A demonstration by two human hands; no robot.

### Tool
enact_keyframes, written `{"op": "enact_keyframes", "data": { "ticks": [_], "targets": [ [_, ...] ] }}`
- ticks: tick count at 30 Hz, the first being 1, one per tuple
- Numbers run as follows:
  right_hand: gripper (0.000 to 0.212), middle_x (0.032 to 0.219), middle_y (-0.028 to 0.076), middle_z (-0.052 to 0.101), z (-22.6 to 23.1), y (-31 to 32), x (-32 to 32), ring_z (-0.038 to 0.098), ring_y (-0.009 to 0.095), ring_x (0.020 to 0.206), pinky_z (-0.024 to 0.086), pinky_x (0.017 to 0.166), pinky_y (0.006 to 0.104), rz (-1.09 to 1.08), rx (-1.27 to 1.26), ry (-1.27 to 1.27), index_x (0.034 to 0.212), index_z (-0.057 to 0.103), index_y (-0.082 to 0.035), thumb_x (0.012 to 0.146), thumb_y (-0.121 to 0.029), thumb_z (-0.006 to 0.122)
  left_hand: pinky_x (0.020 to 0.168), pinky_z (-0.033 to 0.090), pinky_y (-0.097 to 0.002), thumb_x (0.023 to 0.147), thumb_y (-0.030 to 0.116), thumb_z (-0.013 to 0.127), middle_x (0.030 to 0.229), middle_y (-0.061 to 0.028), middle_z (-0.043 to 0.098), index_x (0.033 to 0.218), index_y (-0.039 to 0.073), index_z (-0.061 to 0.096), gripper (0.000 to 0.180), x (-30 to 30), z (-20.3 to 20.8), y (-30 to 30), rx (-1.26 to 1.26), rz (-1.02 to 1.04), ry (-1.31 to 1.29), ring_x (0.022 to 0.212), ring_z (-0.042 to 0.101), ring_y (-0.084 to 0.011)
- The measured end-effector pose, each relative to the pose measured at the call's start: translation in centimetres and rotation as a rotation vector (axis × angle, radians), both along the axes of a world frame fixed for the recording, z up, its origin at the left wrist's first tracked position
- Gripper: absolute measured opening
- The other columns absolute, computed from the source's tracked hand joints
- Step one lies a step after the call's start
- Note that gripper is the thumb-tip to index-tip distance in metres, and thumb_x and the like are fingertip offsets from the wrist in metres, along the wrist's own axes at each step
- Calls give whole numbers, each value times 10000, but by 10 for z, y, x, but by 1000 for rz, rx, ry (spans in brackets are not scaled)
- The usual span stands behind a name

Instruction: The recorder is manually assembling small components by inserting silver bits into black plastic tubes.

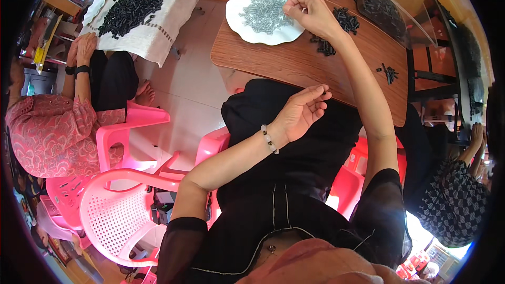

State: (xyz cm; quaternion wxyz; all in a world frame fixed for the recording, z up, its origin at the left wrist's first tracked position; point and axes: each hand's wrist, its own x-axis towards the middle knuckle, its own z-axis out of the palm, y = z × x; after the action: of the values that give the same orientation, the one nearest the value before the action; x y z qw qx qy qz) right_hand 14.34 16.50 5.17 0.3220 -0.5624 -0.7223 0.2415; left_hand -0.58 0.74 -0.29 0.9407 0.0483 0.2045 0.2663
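Note:
A white scalloped plate point(235, 18) on the brown wooden table point(252, 52) holds a heap of small clear tube-like pieces point(265, 13). My right hand point(314, 17) is over the plate's right side with thumb and finger pinched together; what is between them, if anything, is too small to make out. In front of the table edge, above my lap, my left hand point(301, 113) is turned partly palm up. Its thumb and forefinger close on a small black piece point(324, 93), mostly hidden by the fingertips. A beaded bracelet point(269, 139) circles the left wrist.
Small black cylindrical pieces point(346, 21) lie beside my right forearm, with another little group point(389, 73) farther right. Clear plastic bins point(384, 13) stand at the back. At left, a seated person point(58, 131) is by a cloth-covered table point(179, 0) with a black heap point(131, 13). Pink chairs point(115, 215) stand nearby.

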Motion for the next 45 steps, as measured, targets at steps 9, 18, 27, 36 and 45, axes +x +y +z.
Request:
{"op": "enact_keyframes", "data": {
  "ticks": [9,18,27,36,45],
  "targets": [
    [292,782,16,650,-7,1,2,531,82,695,431,640,264,7,124,-102,905,673,-22,886,-312,639,712,480,-224,896,191,659,929,-7,641,1058,76,624,201,0,-1,0,4,-6,5,772,570,-90],
    [322,812,5,667,6,-16,5,521,54,716,413,644,243,-7,-114,166,860,669,-54,884,-374,640,566,425,-179,907,112,579,797,-7,629,1131,42,630,240,-16,32,33,649,377,372,622,530,-41],
    [304,850,19,689,19,-27,1,545,65,758,414,714,238,68,-155,456,887,713,-45,854,-344,665,553,433,-200,861,248,711,752,11,621,986,-2,692,281,-40,53,117,997,668,773,615,531,-44],
    [294,816,-25,641,17,-24,-7,462,57,711,381,675,214,82,-122,430,852,684,-63,881,-351,635,571,460,-293,849,217,685,757,-92,653,901,34,698,190,-43,60,145,1674,663,1105,597,573,-169],
    [267,806,81,674,-1,-13,-15,603,143,705,485,672,306,-8,103,247,952,668,33,881,-222,641,550,419,-271,911,203,597,634,-20,575,893,6,662,209,-36,51,163,1534,534,1225,577,495,-81]
  ]
}}
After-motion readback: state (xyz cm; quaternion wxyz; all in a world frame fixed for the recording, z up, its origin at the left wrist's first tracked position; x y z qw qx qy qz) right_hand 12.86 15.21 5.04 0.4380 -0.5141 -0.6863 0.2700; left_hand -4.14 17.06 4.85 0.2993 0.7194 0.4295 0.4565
